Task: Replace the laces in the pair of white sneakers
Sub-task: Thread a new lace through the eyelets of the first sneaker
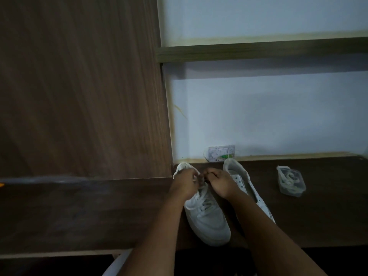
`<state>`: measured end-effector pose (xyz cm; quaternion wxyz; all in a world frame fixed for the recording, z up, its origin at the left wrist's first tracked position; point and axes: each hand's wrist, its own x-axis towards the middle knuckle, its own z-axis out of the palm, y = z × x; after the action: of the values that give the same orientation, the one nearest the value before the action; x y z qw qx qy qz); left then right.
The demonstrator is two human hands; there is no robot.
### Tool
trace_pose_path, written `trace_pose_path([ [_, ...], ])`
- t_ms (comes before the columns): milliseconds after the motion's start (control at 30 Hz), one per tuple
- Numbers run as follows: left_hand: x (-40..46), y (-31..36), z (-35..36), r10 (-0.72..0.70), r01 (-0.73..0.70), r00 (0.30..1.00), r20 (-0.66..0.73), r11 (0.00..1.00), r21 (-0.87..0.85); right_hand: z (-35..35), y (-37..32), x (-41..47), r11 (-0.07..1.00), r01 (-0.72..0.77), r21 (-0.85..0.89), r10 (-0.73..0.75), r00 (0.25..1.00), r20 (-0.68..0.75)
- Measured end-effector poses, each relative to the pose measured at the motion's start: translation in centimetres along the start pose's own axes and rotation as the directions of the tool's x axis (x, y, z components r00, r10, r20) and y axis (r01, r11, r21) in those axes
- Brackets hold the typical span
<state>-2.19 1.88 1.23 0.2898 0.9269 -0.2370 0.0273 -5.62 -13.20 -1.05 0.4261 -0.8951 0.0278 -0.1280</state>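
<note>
At frame centre, a lace (201, 193) is pinched by left hand (186, 181) and right hand (220, 181) over an unbranded white sneaker (207, 218).

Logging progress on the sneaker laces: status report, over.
Left hand and right hand both pinching white lace atop left white sneaker. Right white sneaker unlaced. Clear plastic packet aside, nothing blocking.
</note>
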Motion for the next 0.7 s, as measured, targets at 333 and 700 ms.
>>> trace_pose_path([
  [333,0.3,-1.2,-3.6,-0.336,0.206,0.896,-0.292,0.894,-0.397,-0.7,-0.1,-0.8,0.992,0.076,-0.099,-0.073,0.997,0.034],
  [700,-0.2,-1.3,-5.5,-0.204,-0.046,0.705,-0.679,0.942,-0.331,-0.6,-0.6,-0.9,0.985,0.117,-0.13,-0.114,0.993,0.033],
])
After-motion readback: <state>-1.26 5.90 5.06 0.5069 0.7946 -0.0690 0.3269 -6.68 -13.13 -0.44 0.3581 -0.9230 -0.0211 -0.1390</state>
